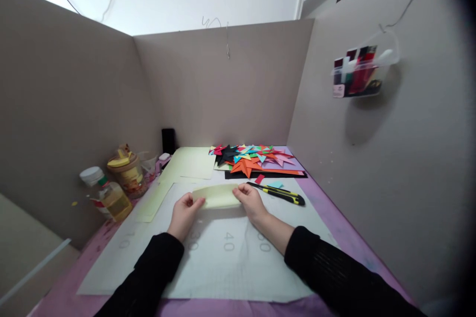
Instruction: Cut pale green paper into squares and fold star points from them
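Head: one paper [217, 197] between two hands [183, 214] [253, 203]

the left hand [183, 214] and right hand [253, 203] face each other, apart, both drawn into a pinch.

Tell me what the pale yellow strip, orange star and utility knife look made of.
Pale yellow strip: apparently matte paper, thin and slightly bowed.
Orange star: likely matte paper, showing folds and pointed tips.
Utility knife: probably plastic-bodied, going by its solid black and yellow colouring; finish hard to tell.
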{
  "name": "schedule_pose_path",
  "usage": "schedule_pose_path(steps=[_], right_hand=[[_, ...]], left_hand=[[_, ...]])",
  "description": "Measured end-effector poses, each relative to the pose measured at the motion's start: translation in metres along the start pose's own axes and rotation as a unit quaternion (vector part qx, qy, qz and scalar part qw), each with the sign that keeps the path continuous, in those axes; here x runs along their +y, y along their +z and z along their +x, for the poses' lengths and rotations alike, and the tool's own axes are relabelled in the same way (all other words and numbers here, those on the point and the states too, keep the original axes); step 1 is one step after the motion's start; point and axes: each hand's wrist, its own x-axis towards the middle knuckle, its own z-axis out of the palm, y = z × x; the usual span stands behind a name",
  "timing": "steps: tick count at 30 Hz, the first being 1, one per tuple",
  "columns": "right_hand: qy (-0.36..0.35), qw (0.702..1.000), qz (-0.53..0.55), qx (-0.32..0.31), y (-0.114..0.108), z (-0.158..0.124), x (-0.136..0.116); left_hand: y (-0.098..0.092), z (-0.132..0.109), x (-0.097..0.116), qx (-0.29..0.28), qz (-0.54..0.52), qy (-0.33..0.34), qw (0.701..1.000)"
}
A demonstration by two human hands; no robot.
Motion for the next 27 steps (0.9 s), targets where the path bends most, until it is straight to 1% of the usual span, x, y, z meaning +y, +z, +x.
schedule_pose_path(steps=[6, 16, 23, 27], right_hand=[[0.002, 1.0, -0.016, -0.004, -0.0011, -0.0008, -0.0011], [-0.009, 1.0, -0.027, -0.01, -0.003, -0.0006, 0.0016], [-0.014, 0.999, -0.041, -0.006, -0.003, -0.0011, -0.0011], [-0.018, 0.999, -0.045, -0.01, -0.0036, -0.0016, -0.0019]], left_hand=[[0.0003, -0.0009, 0.0018, 0.004, -0.011, -0.004, 1.0], [-0.0007, -0.0009, 0.0015, 0.008, -0.001, -0.003, 1.0], [-0.001, 0.0002, 0.0, 0.01, 0.015, -0.016, 1.0], [-0.0002, -0.0008, 0.0024, 0.011, 0.003, -0.015, 1.0]])
